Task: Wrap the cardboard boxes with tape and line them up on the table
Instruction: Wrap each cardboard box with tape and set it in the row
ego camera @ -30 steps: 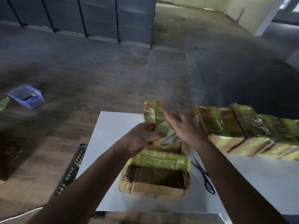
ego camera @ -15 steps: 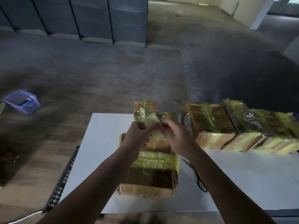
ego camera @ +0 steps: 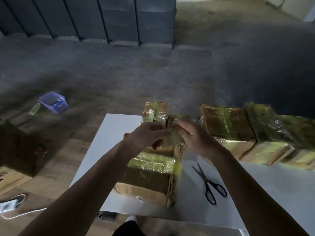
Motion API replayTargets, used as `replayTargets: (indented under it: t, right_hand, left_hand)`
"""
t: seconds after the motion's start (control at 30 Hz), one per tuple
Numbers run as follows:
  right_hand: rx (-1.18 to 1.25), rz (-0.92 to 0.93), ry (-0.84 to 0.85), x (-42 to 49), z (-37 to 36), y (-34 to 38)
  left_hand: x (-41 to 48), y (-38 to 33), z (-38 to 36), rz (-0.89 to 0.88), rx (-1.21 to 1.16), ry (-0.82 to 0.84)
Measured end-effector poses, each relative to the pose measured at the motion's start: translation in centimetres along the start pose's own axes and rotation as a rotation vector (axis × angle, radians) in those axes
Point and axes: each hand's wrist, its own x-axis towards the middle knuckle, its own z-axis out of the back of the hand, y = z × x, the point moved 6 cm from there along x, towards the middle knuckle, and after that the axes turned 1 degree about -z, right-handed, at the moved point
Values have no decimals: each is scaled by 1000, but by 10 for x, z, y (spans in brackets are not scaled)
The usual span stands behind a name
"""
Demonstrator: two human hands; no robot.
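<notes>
At the centre of the frame both hands meet above the desk (ego camera: 115,133). The left hand (ego camera: 148,135) and the right hand (ego camera: 192,137), fingers curled, pinch a crumpled yellowish strip of tape (ego camera: 172,141) between them. Just below them a closed cardboard box (ego camera: 150,176) lies on the desk, with a band of shiny yellow-green tape across its top. Behind the hands a smaller taped box (ego camera: 154,110) stands upright at the desk's far edge. At the right of the frame a row of wrapped boxes (ego camera: 238,132) sits side by side, touching, all closed. Black-handled scissors (ego camera: 208,184) lie on the desk just right of the near box. At the left, on the floor (ego camera: 119,79), a purple basket (ego camera: 52,102) holds something dark and something blue, too small to identify. A green bottle (ego camera: 34,109) lies beside it.
</notes>
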Motion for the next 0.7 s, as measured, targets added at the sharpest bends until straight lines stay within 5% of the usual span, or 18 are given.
replayTargets:
  t: [0.7]
  right_hand:
    - [28, -48, 37, 20, 0, -14]
  left_hand:
    - [21, 0, 11, -90, 6, -61]
